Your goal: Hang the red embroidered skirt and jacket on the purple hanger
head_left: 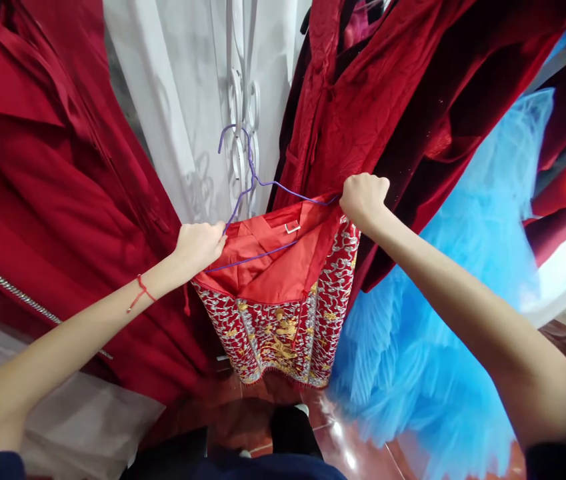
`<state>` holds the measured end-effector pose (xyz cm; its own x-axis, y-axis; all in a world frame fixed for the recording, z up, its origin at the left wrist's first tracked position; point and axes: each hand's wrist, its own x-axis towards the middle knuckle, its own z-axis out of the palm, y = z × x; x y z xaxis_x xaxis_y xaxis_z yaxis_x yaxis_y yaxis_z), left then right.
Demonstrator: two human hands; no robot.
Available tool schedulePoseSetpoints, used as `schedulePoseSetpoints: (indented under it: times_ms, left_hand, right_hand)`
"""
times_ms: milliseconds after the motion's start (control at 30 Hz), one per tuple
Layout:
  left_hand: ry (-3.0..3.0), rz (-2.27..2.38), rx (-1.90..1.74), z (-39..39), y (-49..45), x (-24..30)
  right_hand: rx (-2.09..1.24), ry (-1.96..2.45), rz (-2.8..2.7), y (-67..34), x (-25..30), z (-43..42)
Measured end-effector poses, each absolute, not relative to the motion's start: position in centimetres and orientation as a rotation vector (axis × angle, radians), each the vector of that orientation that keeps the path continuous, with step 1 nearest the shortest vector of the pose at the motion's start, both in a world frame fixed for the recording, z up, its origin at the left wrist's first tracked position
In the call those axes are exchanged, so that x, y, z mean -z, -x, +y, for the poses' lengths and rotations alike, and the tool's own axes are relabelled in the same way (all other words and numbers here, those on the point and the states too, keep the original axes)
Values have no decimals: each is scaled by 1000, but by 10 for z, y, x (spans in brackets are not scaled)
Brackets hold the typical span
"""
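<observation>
A red embroidered garment (pixel 283 327) with gold and silver patterns hangs open-topped between my hands, its plain red lining showing. A thin purple wire hanger (pixel 253 180) sits in its opening, hook pointing up. My left hand (pixel 199 243) is closed on the garment's left edge and the hanger's left end. My right hand (pixel 364 198) is a fist gripping the garment's right edge by the hanger's right end. A red string circles my left wrist.
Dark red garments hang at the left (pixel 47 187) and upper right (pixel 403 87). A blue tulle skirt (pixel 457 300) hangs at the right. A white sheer curtain (pixel 197 93) covers a metal grille behind. A glossy reddish floor (pixel 243 420) lies below.
</observation>
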<state>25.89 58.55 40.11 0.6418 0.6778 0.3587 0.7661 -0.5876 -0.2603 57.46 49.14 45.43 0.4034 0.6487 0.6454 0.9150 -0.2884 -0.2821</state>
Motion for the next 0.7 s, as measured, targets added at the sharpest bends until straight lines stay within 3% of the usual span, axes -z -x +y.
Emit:
schedulePoseSetpoints:
  times_ms: [133,300,567,700]
  left_hand:
    - [2442,-1237,380,590,-259,-403]
    - [2439,-1321,309,599,-254,-402]
    - [2444,-1466,525,613,-237,-393]
    - [2469,-1478,652,615,-233,-394]
  right_hand:
    - [615,2155,-1297,-550,-458,498]
    - [404,1972,-1593,-518,-432,514]
    - [386,1779,-1607,-529,-397,528]
    - [552,1618,-2137,-544,-384,510]
